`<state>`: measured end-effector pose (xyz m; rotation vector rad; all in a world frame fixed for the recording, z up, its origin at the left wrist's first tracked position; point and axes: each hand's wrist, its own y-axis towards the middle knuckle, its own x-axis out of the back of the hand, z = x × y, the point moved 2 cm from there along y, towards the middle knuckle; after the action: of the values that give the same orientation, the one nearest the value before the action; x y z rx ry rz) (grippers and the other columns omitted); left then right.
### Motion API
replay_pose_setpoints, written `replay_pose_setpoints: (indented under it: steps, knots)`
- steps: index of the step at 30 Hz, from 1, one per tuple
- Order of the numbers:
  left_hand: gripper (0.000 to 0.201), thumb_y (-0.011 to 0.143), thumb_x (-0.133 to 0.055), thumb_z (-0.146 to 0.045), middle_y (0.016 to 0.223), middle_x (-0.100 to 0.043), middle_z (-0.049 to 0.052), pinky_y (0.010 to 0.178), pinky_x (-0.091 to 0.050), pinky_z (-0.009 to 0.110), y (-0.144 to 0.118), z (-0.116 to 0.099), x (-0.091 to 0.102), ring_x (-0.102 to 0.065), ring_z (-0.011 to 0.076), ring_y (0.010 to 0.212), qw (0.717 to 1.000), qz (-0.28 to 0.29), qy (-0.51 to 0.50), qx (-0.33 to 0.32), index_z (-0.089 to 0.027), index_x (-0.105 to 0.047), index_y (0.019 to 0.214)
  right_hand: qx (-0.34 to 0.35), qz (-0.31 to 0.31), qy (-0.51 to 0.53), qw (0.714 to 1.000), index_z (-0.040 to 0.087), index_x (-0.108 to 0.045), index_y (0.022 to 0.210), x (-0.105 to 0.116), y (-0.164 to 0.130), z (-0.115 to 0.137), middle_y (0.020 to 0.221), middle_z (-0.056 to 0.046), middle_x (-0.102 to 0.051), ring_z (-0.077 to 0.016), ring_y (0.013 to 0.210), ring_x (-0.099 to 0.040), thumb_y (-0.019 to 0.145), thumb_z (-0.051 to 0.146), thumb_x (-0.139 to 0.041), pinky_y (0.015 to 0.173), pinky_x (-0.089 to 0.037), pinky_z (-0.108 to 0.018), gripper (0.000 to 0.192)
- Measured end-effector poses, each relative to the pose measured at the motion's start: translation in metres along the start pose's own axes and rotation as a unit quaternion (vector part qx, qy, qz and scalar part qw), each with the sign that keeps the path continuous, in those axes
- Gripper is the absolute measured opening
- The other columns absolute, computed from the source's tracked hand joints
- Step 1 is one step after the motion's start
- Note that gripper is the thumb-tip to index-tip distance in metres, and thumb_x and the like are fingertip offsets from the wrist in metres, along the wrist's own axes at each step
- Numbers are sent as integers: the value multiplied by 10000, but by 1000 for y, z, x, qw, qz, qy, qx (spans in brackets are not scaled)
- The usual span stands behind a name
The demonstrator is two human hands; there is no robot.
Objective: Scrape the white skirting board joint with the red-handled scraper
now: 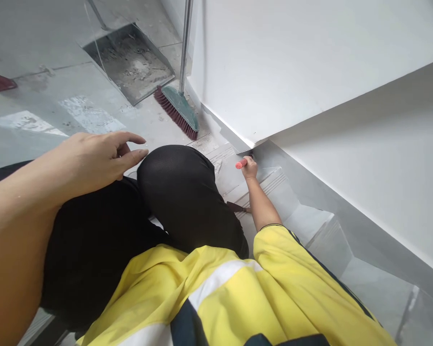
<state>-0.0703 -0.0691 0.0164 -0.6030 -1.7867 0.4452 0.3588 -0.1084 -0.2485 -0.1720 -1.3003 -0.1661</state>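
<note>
The right hand [249, 167] reaches out and down to the foot of the white wall [310, 72], fingers clamped around a tool with an orange-red handle [241, 164]; the handle end sticks out to the left of the fist, and the working end, dark and too small to make out, sits at the corner where the grey skirting strip [225, 132] meets the step [267, 180]. The hand hovers just over the ribbed edge of that tiled step, with further steps descending to the right along the wall. The left hand [101, 158] rests on the black-trousered knee [180, 192], fingers loosely apart and slightly curled, holding nothing. A yellow high-visibility vest [238, 288] with a pale reflective band fills the lower frame. On the landing floor beyond the knee, a green-headed broom [178, 108] with reddish bristles stands against the wall, and just beside it lies a metal dustpan [130, 60] holding grey dust and debris.
</note>
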Motion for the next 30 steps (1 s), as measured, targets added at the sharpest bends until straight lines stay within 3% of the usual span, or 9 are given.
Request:
replay_pose_setpoints:
  steps: [4,7,11,16,20,24,27,30]
  knots:
    - [450,792,-371,-517,719,-628,-38,721,-411,281,-1,-4,2,-612,192,731,1000,3,9,12,-284,-520,1147,58,37,8,998,162,-618,938,13,-14,-18,1026,-96,-612,-201,920,-577,748,163,-451,819,-437,-290,253]
    - [450,796,-368,-525,702,-624,-39,715,-413,280,-1,-7,3,-611,193,722,1000,8,7,15,-290,-520,1149,52,10,33,998,161,-609,987,17,-17,-28,1084,-99,-604,-203,1008,-565,784,187,-434,867,-432,-305,269]
    - [442,799,-368,-484,753,-635,-34,750,-417,290,-2,-12,5,-614,196,740,999,12,16,29,-277,-521,1158,29,-24,43,998,143,-601,1010,11,-9,-22,1067,-102,-612,-197,1026,-563,799,194,-424,888,-429,-303,280]
    - [438,802,-365,-481,712,-627,-37,772,-416,299,-2,-13,6,-618,204,755,999,16,20,28,-272,-519,1155,74,16,34,997,148,-622,988,12,-11,-25,1111,-110,-600,-207,1014,-577,782,203,-462,866,-444,-294,267]
    - [446,794,-369,-488,731,-630,-37,734,-406,284,-2,-11,6,-611,198,738,999,8,24,25,-280,-523,1156,43,-26,48,998,158,-622,979,17,-16,-40,1007,-87,-643,-197,929,-608,813,268,-446,861,-448,-308,266]
    - [464,787,-354,-501,736,-627,-34,722,-402,282,-3,-11,5,-609,201,736,999,8,23,34,-282,-527,1158,30,-55,46,997,159,-615,993,9,-9,-36,1047,-92,-633,-194,991,-592,822,272,-423,881,-441,-305,281]
    - [457,787,-359,-499,706,-621,-35,736,-403,282,-3,-12,6,-609,201,754,999,6,17,31,-279,-526,1151,64,-38,61,995,147,-620,992,7,-5,-31,1066,-100,-626,-199,1046,-573,800,233,-445,889,-440,-297,274]
    - [468,787,-353,-508,693,-617,-38,728,-403,279,-4,-14,8,-604,196,737,999,7,20,30,-276,-521,1157,102,11,87,991,156,-638,951,22,-9,-40,1045,-83,-639,-202,1038,-582,775,224,-484,896,-445,-298,244]
